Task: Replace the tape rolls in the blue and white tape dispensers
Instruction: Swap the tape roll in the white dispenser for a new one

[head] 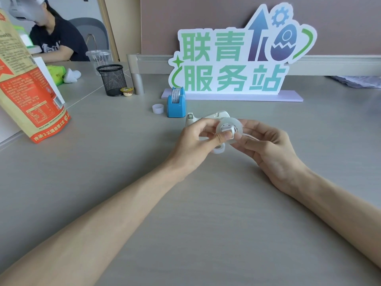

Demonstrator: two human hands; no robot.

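Observation:
A clear tape roll [234,124] with a white hub in its core is held up between both hands at the table's middle. My left hand [198,139] pinches the hub from the left, thumb on it. My right hand [270,147] grips the roll's right rim. Just behind them the white tape dispenser [208,117] lies on the table, partly hidden. A small clear tape ring [219,150] rests on the table under my left fingers. The blue tape dispenser [176,103] stands upright farther back with a roll in it. A small white empty core [158,108] sits left of it.
A large white, green and blue sign [237,65] stands at the back. A black mesh pen cup [112,80], a small jelly cup [126,91] and a clear plastic cup [99,58] are back left. An orange snack bag [26,85] stands at left. A person sits far left.

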